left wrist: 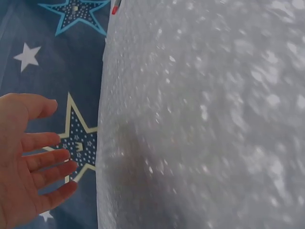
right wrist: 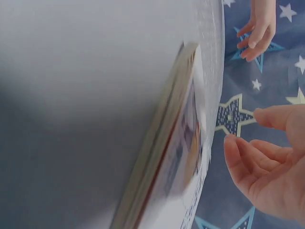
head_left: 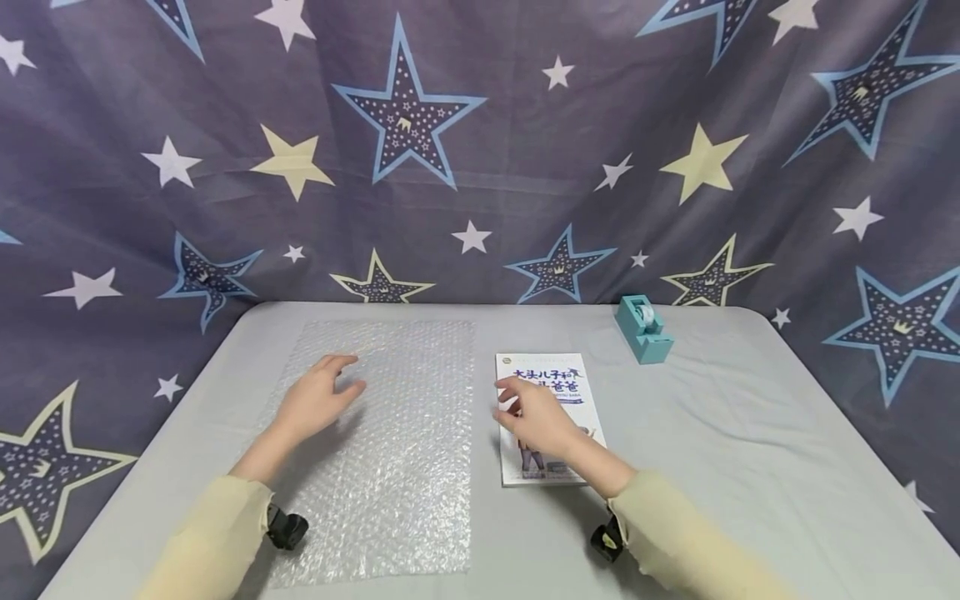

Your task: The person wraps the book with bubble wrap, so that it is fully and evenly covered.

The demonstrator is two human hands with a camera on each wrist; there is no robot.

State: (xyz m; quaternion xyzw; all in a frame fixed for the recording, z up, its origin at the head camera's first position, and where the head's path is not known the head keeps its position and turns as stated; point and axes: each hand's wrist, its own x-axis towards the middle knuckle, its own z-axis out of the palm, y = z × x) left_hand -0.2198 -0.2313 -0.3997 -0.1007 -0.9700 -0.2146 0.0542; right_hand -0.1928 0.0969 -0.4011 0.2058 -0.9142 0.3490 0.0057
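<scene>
Your clear bubble wrap sheet (head_left: 412, 450) lies spread flat on the surface (head_left: 750, 433). Just right of it, your white-covered Chinese book (head_left: 577, 410) lies closed, face up.

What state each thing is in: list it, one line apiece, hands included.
Bubble wrap: unrolled, spread flat
Book: closed, front cover up
Tape dispenser: upright, tape roll seated in it
Table cover: creased on the right
Star-patterned cloth: hanging, lightly creased
Left hand: holds nothing, above the bubble wrap
Right hand: holds nothing, above the book
</scene>
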